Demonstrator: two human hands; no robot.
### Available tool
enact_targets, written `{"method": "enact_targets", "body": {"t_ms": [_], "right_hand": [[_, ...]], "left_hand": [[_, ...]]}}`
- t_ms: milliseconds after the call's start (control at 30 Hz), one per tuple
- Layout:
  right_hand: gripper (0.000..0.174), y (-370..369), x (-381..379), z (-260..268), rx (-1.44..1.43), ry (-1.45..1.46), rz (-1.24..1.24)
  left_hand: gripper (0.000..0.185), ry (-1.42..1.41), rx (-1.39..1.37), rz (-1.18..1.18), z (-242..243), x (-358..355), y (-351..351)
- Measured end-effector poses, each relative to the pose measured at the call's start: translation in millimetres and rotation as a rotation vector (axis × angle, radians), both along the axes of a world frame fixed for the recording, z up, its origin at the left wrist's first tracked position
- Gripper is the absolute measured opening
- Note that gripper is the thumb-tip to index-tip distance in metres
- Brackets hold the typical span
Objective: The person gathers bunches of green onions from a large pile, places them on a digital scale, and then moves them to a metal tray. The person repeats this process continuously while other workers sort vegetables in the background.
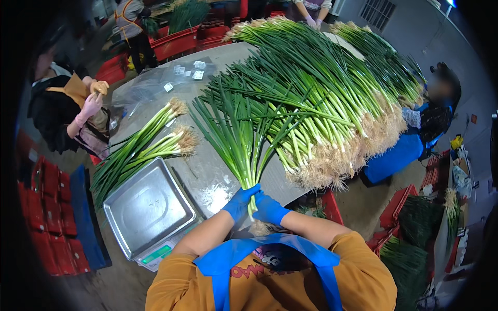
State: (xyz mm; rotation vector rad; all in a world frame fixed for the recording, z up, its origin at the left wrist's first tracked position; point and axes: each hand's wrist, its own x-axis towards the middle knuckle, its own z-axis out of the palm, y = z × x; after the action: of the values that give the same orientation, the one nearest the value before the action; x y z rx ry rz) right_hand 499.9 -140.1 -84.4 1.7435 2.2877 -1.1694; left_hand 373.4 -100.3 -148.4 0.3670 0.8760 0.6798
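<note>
Both my hands wear blue gloves and grip one bunch of green onions [244, 155] around its pale stems, roots towards me and leaves fanned out over the table. My left hand [240, 203] holds it from the left, my right hand [269, 208] from the right, close together. To the right lies a large pile of green onions [307, 97], its near roots facing me. Two smaller bunches [155, 145] lie at the left, beside a digital scale with a steel tray [149, 208]; nothing lies on the tray.
Clear plastic bags and small printed labels [168, 87] lie on the metal table [206, 171]. A co-worker [74, 105] stands at the left, others at the far side and right. Red crates [50, 217] stand at the left, more crates with greens [404, 248] at the lower right.
</note>
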Motion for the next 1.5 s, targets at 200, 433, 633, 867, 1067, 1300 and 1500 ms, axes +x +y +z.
{"method": "enact_targets", "body": {"t_ms": [200, 433, 633, 867, 1067, 1300, 1500], "right_hand": [[0.044, 81, 104, 30, 0.602, -0.179, 0.515], [0.058, 179, 321, 64, 0.634, -0.763, -0.481], [0.013, 174, 317, 86, 0.773, -0.673, -0.158], [0.032, 118, 198, 89, 0.283, -0.035, -0.388], [0.03, 11, 48, -21, -0.185, 0.754, -0.734], [0.082, -10, 10, -41, -0.257, 0.885, -0.568], [0.063, -6, 37, 47, -0.407, 0.796, -0.519]], "left_hand": [[0.016, 0.007, 0.004, 0.085, -31, -18, 1], [0.018, -0.014, 0.009, 0.088, -29, -30, -5], [0.022, -0.032, -0.028, 0.1, -32, -34, -7], [0.021, -0.014, -0.001, 0.085, -33, -33, -6], [0.024, -0.111, -0.058, 0.138, -19, -20, -13], [0.074, -0.321, -0.025, -0.141, 15, -2, -30], [0.062, -0.224, 0.169, -0.229, 50, 17, -1]]}}
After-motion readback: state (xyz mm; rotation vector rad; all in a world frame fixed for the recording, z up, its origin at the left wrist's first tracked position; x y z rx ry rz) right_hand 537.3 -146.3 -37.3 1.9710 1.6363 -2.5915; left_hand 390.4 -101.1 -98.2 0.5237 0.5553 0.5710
